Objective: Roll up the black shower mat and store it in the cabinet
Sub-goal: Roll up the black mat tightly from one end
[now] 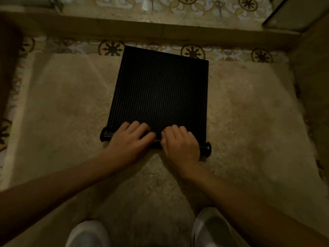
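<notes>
Under both hands, mat's rolled edge

No readable text, labels, brands or numbers anywhere. Floor tiles carry only flower-like ornament; black mat shows plain grid, no print.

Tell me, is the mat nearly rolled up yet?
Not yet. Only a thin roll is made at the near edge of the black mat. The left hand and right hand press on that roll. Most of the mat lies flat on the beige rug. No cabinet shows.
</notes>
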Demonstrator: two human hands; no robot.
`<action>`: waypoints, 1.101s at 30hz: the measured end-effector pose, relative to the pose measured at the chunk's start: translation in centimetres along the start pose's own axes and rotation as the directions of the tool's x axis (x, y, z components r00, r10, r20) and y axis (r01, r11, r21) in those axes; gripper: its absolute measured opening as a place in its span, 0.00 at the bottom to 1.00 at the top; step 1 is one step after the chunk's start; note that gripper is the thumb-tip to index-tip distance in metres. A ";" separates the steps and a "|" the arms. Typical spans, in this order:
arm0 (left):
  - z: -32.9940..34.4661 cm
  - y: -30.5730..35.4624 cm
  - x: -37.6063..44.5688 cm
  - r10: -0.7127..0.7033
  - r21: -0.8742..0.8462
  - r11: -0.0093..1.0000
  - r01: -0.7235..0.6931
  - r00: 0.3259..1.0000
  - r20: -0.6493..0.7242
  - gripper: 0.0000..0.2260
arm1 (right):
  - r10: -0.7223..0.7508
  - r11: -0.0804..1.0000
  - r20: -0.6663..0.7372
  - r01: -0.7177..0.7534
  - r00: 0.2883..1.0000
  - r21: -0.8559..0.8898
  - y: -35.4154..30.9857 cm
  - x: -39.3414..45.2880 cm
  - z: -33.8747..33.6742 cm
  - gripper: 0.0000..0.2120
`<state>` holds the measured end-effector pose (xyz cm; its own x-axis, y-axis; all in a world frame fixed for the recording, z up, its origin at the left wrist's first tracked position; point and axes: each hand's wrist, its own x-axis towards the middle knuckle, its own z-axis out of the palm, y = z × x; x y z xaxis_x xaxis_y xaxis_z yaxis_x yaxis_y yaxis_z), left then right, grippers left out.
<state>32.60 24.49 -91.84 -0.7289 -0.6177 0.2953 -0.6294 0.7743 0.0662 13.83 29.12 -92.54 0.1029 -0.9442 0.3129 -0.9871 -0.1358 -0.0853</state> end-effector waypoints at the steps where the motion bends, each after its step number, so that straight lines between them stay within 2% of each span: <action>1: 0.4 0.9 -0.4 -0.075 0.017 0.997 0.075 0.997 -0.018 0.09 | 0.011 1.000 0.015 -0.012 1.000 0.013 0.1 0.1 0.0 0.16; 3: 1.1 1.7 -0.7 -0.177 -0.003 0.984 0.177 0.984 -0.030 0.11 | 0.031 0.999 0.038 -0.032 0.999 0.041 0.3 0.5 0.1 0.15; 7: 1.9 0.7 1.0 -0.149 0.040 0.988 0.149 0.989 0.000 0.16 | 0.094 0.989 0.088 -0.103 0.992 0.108 0.8 2.3 0.2 0.14; 13: 1.9 -0.3 3.5 -0.194 0.039 0.981 0.192 0.980 0.052 0.14 | 0.124 0.989 0.034 -0.126 0.992 0.072 1.3 3.7 0.4 0.16; 18: 1.6 -0.6 3.7 -0.191 0.047 0.981 0.188 0.979 0.065 0.13 | 0.191 0.981 0.092 -0.190 0.977 -0.028 -0.1 2.8 0.7 0.15; 23: 1.4 -0.9 4.6 -0.206 -0.035 0.977 0.210 0.974 0.097 0.12 | 0.130 0.990 0.140 -0.137 0.982 0.040 0.6 4.0 0.7 0.16; 26: 1.2 -0.9 4.7 -0.242 0.050 0.970 0.238 0.966 0.094 0.12 | 0.177 0.980 0.154 -0.189 0.972 0.069 1.0 5.6 0.7 0.17; 33: 1.8 -1.5 5.1 -0.154 0.126 0.981 0.145 0.986 0.063 0.13 | 0.241 0.961 0.160 -0.258 0.957 0.098 1.5 6.8 0.7 0.16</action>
<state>29.34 19.94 -92.11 -0.6387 -0.7371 0.2209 -0.7575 0.6528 -0.0119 13.18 22.27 -91.23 -0.1195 -0.9846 0.1279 -0.9632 0.0837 -0.2556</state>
